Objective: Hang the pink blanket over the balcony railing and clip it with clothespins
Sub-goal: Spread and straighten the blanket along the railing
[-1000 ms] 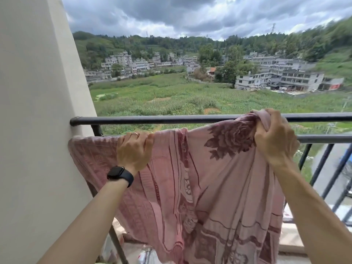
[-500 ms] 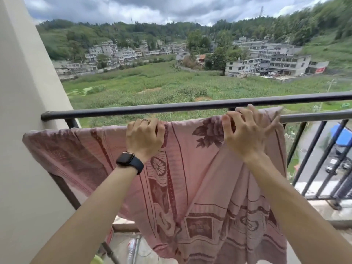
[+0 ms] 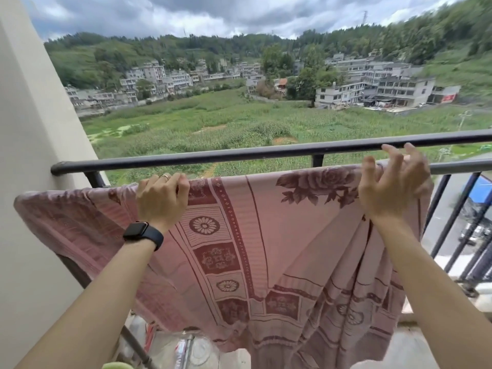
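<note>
Beyond my balcony railing (image 3: 239, 154) lie green fields and houses. Pink blanket (image 3: 266, 235) drapes over the lower rail at 6 o'clock. My left hand (image 3: 159, 199) grips its top edge; my right hand (image 3: 391, 187), fingers spread loose, rests at 3 o'clock.

Pink blanket (image 3: 266, 235): dusty pink ground with darker maroon motifs — a rose with leaves near the top edge, round daisy-like medallions, square ornamental panels, thin stripes and a small-diamond band.
Railing (image 3: 239, 153): black top bar and uprights.
Watch (image 3: 143, 233): black band and face.
Ring (image 3: 163, 176): silver-coloured.
Wall (image 3: 32, 129): plain cream.
Field (image 3: 213, 123): green.
Sky (image 3: 213, 14): grey, clouded.
</note>
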`<action>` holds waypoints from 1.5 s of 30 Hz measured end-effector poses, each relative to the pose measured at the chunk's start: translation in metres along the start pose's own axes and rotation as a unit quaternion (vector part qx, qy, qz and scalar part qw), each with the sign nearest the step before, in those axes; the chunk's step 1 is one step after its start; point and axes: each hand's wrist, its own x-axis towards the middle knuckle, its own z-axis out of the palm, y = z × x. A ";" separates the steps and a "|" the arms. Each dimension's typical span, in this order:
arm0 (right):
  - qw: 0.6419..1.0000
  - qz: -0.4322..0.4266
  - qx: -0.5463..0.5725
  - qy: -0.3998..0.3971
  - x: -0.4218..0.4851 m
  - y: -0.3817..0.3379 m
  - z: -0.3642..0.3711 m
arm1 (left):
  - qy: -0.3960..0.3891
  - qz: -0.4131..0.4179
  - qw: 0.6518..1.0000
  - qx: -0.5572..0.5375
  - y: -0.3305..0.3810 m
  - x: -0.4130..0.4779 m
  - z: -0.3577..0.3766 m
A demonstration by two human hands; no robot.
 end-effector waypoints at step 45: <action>0.997 -0.042 0.026 -0.064 0.009 0.025 -0.026 | 0.005 0.114 0.993 0.002 0.055 -0.020 0.048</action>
